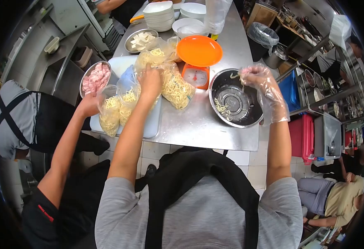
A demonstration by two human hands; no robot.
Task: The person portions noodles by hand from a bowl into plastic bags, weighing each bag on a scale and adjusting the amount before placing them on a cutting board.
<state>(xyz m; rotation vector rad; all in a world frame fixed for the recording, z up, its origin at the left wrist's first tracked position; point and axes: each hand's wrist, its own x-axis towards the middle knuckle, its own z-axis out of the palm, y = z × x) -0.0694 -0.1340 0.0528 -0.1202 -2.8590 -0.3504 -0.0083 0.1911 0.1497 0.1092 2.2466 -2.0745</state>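
Note:
My right hand [258,79], in a clear plastic glove, is closed around a few noodle strands above the right rim of a dark-bottomed metal bowl [236,99]. Some noodles [222,107] lie inside that bowl. At the left, my left hand [150,81] is closed on the gathered upper part of a clear bag of noodles [177,89]. More noodle bags [109,116] stand on a white board [150,126]. A co-worker's hand [89,104] touches the leftmost bag. An orange plate [199,50] rests on an orange scale [195,76] between my hands.
A metal bowl of pink meat [96,79] and a bowl of white cubes [142,40] stand at the left. Stacked white bowls [159,16] are at the back of the steel table [190,135]. A co-worker in black [72,199] stands close on my left.

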